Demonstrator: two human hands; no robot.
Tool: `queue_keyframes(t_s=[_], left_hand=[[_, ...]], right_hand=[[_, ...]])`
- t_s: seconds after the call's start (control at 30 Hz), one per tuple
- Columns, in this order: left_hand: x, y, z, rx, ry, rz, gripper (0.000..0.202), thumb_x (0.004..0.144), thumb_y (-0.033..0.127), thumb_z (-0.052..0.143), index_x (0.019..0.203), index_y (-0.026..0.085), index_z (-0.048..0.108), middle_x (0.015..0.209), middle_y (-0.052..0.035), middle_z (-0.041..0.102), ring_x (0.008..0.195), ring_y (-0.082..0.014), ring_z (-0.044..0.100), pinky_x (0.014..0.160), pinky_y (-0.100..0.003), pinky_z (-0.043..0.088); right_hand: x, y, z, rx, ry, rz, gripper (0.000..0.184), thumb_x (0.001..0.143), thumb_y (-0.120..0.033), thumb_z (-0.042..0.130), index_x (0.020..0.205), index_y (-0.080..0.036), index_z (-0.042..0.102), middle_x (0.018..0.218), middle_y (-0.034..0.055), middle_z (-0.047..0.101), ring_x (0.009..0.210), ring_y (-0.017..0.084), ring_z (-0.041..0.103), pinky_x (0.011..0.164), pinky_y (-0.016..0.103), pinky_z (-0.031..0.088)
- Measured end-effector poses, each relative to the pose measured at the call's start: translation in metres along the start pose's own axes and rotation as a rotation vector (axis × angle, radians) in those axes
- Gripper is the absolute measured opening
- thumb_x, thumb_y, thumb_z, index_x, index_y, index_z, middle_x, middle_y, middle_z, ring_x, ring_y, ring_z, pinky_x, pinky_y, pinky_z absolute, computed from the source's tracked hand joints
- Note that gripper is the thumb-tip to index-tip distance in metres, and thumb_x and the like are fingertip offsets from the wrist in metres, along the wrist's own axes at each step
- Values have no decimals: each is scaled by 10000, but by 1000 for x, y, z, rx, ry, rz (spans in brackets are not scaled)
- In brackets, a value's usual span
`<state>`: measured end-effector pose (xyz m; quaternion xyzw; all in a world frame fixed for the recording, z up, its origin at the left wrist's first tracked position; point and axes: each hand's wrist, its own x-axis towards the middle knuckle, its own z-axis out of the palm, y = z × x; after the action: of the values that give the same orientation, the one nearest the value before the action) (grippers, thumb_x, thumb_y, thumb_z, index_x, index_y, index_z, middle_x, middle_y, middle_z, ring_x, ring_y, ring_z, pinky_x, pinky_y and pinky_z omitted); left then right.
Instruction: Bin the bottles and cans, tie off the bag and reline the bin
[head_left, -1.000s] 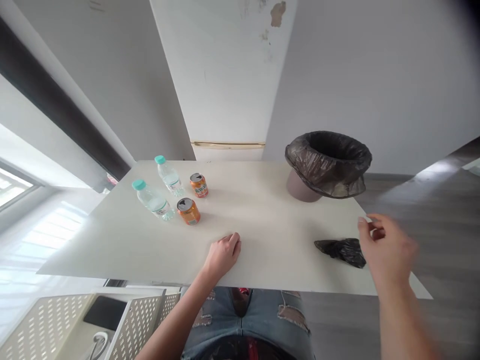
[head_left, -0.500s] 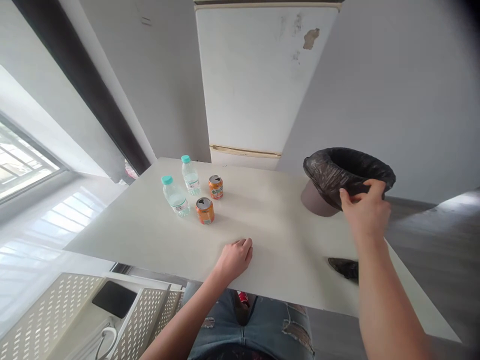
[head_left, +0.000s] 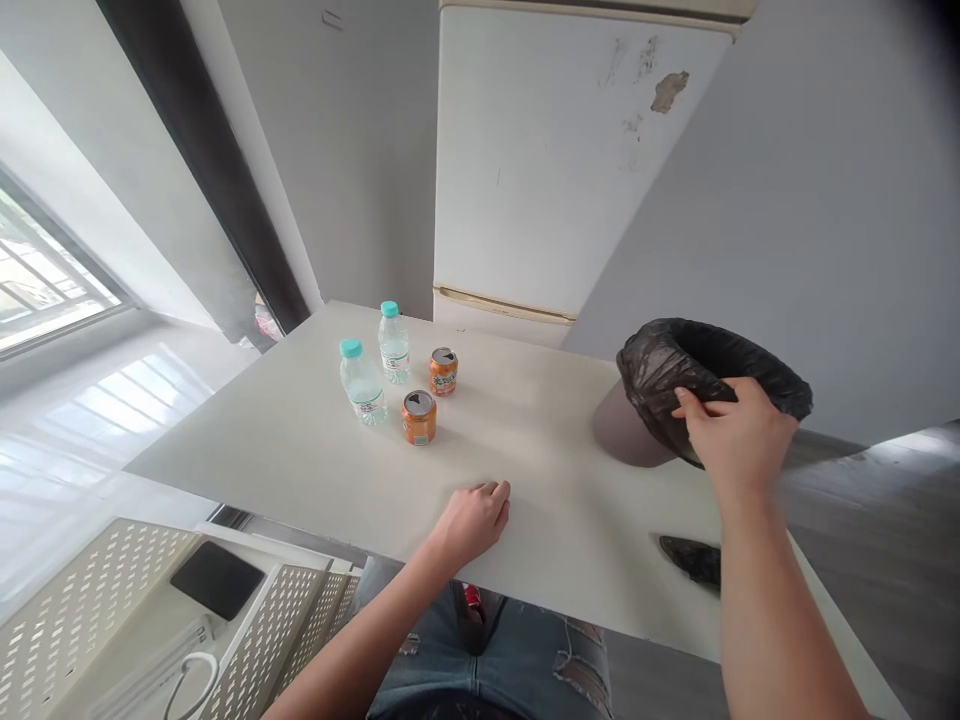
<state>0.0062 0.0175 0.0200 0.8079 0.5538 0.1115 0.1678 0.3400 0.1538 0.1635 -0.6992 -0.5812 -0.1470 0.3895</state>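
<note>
My right hand (head_left: 739, 432) pinches the near rim of a black trash bag (head_left: 664, 375), thumb in front and fingers over the edge. The bag lines a brownish-grey trash bin (head_left: 628, 428) on the right of the table, its mouth open. My left hand (head_left: 474, 518) rests on the tabletop near the front edge, fingers curled in a loose fist with nothing visible in it. Beyond it stand two orange drink cans (head_left: 419, 418), tabs facing up, and two clear plastic bottles (head_left: 363, 386) with teal caps.
A dark, flat bundle (head_left: 691, 560) lies on the table (head_left: 540, 420), partly hidden by my right forearm. A white refrigerator (head_left: 540, 170) stands behind. At lower left a perforated drawer unit (head_left: 90, 590) holds a black phone-like slab (head_left: 217, 580) and a white cable (head_left: 196, 672).
My view has shifted slightly. My right hand keeps its pinch on the bag rim, and the bin's mouth appears tipped a little more toward me. My left hand stays in place.
</note>
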Motion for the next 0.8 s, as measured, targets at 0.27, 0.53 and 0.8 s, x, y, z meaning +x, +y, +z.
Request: queue_keyframes(t_s=[0.27,0.53,0.8], left_hand=[[0,1,-2,-1,1,4,180,1084,228,393,1015,210,559,972,-50,720,841,-196,700,618,-328,341],[0,0,-2,-14,-10,4,130,1045,196,449,1017,207,575,972,-57,730,872,-210,720,650,-321,392],[-1,-2,-1,-36,-8,16,97,1006,175,479,1029,212,565,1005,-53,733,911,-217,725,670,-328,417]], right_hand=[[-83,-92,-18,248,-54,-250,287,917,-477,743,1011,-223,647,688,10,789,585,226,759,586,307,496],[-117,-150,-20,326,-93,-449,205,994,-359,707,1085,-202,612,614,-35,731,491,162,679,502,263,426],[-124,-160,-26,310,-178,-456,214,1018,-374,672,1122,-199,609,626,-39,708,485,142,630,517,264,431]])
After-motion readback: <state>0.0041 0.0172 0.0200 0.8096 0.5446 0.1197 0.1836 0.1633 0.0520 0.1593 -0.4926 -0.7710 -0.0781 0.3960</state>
